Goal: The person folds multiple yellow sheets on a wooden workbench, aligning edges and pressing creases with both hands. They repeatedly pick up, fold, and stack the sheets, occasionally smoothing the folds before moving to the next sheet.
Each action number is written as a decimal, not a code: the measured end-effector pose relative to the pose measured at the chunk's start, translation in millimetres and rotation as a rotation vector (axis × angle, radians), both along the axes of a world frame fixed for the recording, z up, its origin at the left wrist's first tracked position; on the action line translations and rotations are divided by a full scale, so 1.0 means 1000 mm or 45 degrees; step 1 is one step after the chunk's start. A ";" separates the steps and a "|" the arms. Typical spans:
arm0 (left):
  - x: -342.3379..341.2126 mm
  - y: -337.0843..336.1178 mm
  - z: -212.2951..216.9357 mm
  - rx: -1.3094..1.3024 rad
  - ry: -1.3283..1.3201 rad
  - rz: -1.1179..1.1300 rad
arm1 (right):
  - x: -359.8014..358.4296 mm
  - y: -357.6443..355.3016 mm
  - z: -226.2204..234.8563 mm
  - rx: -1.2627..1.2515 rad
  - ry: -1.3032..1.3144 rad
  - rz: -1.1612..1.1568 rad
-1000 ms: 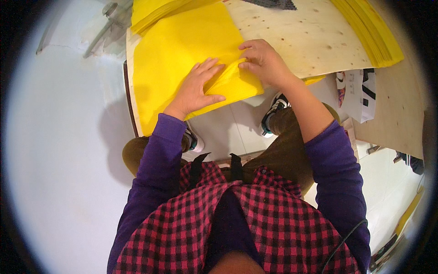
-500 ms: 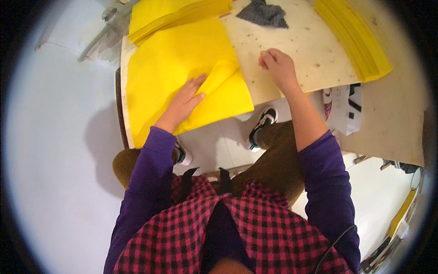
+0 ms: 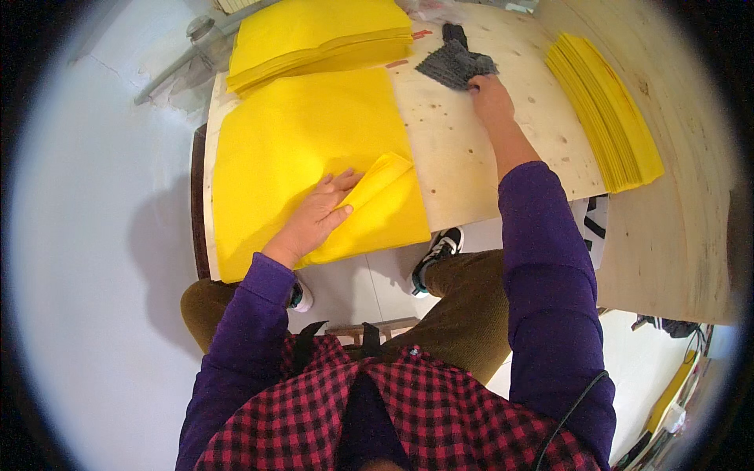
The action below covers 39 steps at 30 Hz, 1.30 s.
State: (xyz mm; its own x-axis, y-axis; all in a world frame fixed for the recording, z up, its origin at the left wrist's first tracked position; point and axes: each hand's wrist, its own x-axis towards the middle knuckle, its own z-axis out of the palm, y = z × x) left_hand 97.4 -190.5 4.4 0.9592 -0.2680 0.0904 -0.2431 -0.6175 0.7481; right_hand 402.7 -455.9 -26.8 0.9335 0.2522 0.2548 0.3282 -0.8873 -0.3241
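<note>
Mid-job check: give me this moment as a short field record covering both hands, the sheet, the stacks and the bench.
left hand: flat on the yellow sheet, at its folded-up corner
right hand: stretched out, touching the grey cloth
near stack: yellow sheets, beyond the spread sheet
far stack: yellow sheets fanned along the right side
bench: pale plywood top

The surface [image 3: 487,149] is pale plywood, speckled with small dark knots. A large yellow sheet [image 3: 298,149] lies flat on its left part, its near right corner folded back (the near edge hangs over the rim). Beyond it sits a thick stack of yellow sheets [image 3: 314,39]. A grey cloth [image 3: 455,63] lies crumpled near the far middle. Another fanned pile of yellow sheets [image 3: 605,110] rests to the right.
</note>
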 end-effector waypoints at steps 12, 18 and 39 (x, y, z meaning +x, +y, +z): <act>0.000 0.002 -0.008 -0.001 -0.031 0.003 | -0.083 -0.033 0.062 0.426 0.019 0.143; -0.001 0.003 -0.009 -0.023 -0.039 0.010 | -0.093 -0.054 0.067 1.350 0.639 -0.092; -0.001 0.003 -0.010 0.016 -0.002 0.040 | -0.127 -0.049 0.016 0.023 -0.115 0.341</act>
